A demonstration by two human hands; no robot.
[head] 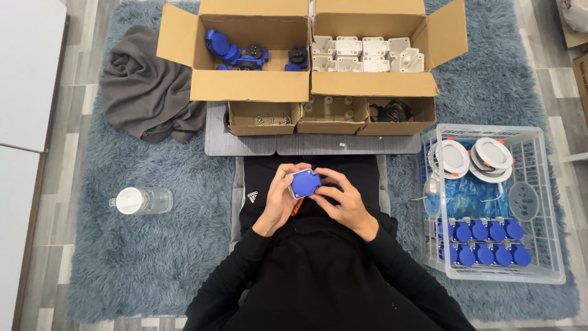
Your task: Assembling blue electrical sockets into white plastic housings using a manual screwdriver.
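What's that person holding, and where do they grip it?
A blue socket, held between both hands: left hand on its left side, right hand on its right edge.

Head camera looks straight down (close) over lap, boxes beyond.

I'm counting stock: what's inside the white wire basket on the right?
The white wire basket holds two rows of blue socket units, round white downlights and a blue plastic bag. Anything under the bag is hidden.
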